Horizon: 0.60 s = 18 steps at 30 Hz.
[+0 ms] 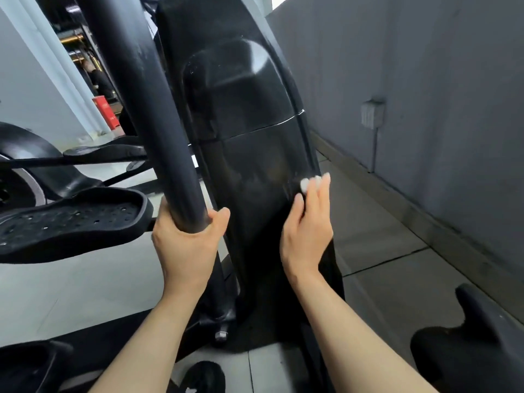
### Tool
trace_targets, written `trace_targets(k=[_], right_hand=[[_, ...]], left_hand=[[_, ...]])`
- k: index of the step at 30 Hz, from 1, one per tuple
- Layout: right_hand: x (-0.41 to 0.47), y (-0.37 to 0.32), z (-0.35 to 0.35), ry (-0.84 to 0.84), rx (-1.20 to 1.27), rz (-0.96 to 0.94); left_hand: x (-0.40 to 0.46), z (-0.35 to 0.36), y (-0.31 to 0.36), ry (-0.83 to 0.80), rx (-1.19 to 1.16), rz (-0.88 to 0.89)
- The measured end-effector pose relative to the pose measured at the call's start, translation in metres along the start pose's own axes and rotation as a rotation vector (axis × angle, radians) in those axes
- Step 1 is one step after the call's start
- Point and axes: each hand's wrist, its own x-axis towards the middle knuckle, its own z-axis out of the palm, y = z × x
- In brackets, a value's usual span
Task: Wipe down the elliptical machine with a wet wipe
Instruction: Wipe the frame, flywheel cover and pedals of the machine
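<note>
The elliptical machine fills the middle of the head view: a tall black plastic housing (243,114) with a thick black arm tube (147,103) running down in front of it. My left hand (187,239) grips the lower end of that tube, fingers wrapped round it. My right hand (307,225) lies against the right edge of the housing's lower part. A small white wet wipe (305,184) shows at its fingertips, pressed onto the black surface. Most of the wipe is hidden under the fingers.
A black foot pedal (68,222) juts out at the left, with another machine's wheel (19,182) behind it. A grey wall (442,80) with a socket box (372,113) runs along the right. Grey floor tiles (380,228) lie below. A second pedal's dark edge (470,338) sits bottom right.
</note>
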Motion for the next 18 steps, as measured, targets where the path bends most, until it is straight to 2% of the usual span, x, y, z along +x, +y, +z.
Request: trace_targets(k=[3,7,9,15,18], right_hand=[[0.004,-0.005,0.007,-0.087,-0.035,-0.303],[-0.049,0.045,-0.009,-0.352,-0.329,-0.425],[-0.062,0.056,-0.010,-0.422,-0.474,-0.507],[0.011,-0.017,0.018,-0.225,-0.483,-0.598],[-0.008,0.015,0.011,-0.272,-0.572,-0.661]], left_hand=[[-0.005,-0.003,-0.007,-0.137,0.036,-0.117],[-0.002,-0.008,-0.003,-0.248,0.071,-0.142],[0.000,-0.010,-0.002,-0.292,0.066,-0.117],[0.004,-0.013,-0.001,-0.392,0.050,-0.054],[0.006,-0.015,-0.001,-0.399,0.043,-0.060]])
